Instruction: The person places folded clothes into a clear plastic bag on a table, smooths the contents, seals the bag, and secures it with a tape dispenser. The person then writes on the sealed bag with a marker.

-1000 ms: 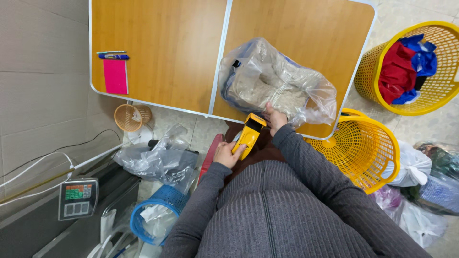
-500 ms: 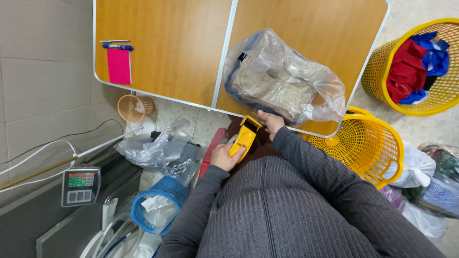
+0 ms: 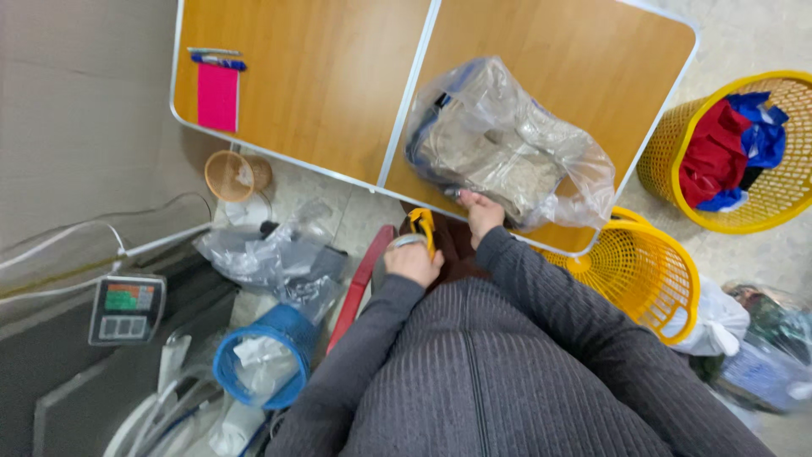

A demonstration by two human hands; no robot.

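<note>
A clear plastic bag point(image 3: 507, 144) stuffed with beige and blue cloth lies on the wooden folding table point(image 3: 321, 85), near its front edge. My right hand point(image 3: 480, 211) rests against the front of that bag, fingers on the plastic. My left hand point(image 3: 413, 261) grips a yellow tape dispenser point(image 3: 420, 227), held upright just below the table edge, close to my right hand. My grey ribbed sleeves and body fill the lower frame.
A pink notepad point(image 3: 217, 96) and pens lie at the table's far left. Yellow baskets stand at the right, one point(image 3: 744, 152) with red and blue cloth, one point(image 3: 634, 262) beside me. A scale display point(image 3: 125, 308), blue basket point(image 3: 258, 364), small wicker basket point(image 3: 233, 176) and plastic bags sit at the left.
My left hand has turned the yellow tape dispenser upright and drawn it in, so less of it shows. My right hand stays on the bag. The camera has shifted slightly.
</note>
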